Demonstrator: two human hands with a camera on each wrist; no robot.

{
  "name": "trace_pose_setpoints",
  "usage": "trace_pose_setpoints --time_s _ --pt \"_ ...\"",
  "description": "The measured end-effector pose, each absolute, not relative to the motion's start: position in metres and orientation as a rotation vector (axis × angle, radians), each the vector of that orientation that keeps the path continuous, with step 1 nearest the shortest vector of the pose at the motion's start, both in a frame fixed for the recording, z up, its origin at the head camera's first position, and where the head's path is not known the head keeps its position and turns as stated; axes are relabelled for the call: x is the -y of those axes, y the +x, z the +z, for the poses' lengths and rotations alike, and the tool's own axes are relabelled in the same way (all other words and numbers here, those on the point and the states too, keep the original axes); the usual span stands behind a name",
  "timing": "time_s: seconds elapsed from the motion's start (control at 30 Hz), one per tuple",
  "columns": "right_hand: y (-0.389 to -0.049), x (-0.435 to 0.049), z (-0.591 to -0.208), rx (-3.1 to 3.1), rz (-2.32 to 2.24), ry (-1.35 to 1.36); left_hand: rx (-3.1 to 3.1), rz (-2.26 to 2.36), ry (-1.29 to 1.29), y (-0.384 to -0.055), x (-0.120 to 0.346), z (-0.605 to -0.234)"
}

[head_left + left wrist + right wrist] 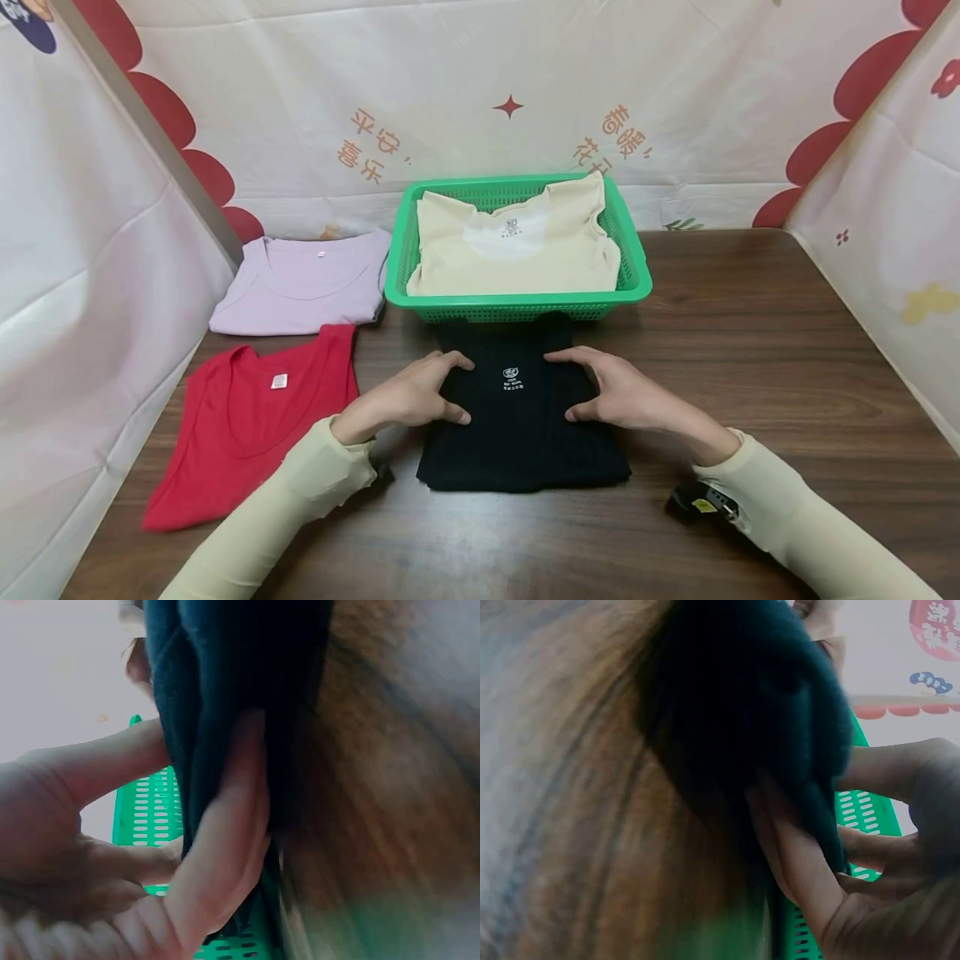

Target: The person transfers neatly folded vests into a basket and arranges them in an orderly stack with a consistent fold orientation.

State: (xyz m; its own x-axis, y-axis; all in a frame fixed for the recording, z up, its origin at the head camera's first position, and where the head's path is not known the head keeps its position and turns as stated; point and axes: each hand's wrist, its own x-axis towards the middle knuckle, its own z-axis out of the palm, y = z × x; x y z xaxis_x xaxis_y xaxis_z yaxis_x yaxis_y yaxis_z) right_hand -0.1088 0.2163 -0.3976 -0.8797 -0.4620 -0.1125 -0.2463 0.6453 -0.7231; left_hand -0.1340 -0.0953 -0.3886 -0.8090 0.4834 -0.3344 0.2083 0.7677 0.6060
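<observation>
A black folded tank top (517, 450) with white print lies in front of the green basket, its shoulder ends reaching the basket's front wall. My left hand (412, 392) grips its left side and my right hand (618, 387) its right side. In the left wrist view, the folded layers of black cloth (225, 667) sit between thumb and fingers, with some fingers beneath. The right wrist view shows the same pinch from the other side, fingers (795, 847) tucked under the black cloth (780, 712).
Behind the black top stands the green basket (517, 300), holding a cream folded garment (457, 258). To the left, a lilac tank top (300, 308) lies behind a red tank top (210, 433). The brown table (787, 375) extends right toward a printed curtain (487, 50).
</observation>
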Motion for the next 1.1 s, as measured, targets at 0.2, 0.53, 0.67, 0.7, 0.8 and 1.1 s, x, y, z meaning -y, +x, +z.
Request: trace_pose_setpoints --time_s 0.2,0.53,0.67,0.7,0.8,1.1 --pt "-0.107 -0.215 -0.394 -2.607 -0.992 -0.561 -2.567 0.688 0.552 -0.129 0.092 -0.383" --pt "-0.103 -0.220 -0.371 -2.565 -0.944 -0.522 -2.582 0.689 0.602 -0.124 0.094 -0.371" --pt "-0.101 -0.227 -0.358 -2.507 -0.985 -0.507 -2.572 0.737 0.617 -0.119 0.095 -0.361" --pt "-0.100 -0.228 -0.355 -2.502 -0.994 -0.514 -2.570 0.750 0.618 -0.118 0.096 -0.359" --pt "-0.099 -0.230 -0.348 -2.499 -0.989 -0.511 -2.567 0.792 0.622 -0.115 0.097 -0.353" --pt "-0.094 -0.235 -0.331 -2.500 -0.986 -0.485 -2.521 0.923 0.663 -0.110 0.103 -0.341"
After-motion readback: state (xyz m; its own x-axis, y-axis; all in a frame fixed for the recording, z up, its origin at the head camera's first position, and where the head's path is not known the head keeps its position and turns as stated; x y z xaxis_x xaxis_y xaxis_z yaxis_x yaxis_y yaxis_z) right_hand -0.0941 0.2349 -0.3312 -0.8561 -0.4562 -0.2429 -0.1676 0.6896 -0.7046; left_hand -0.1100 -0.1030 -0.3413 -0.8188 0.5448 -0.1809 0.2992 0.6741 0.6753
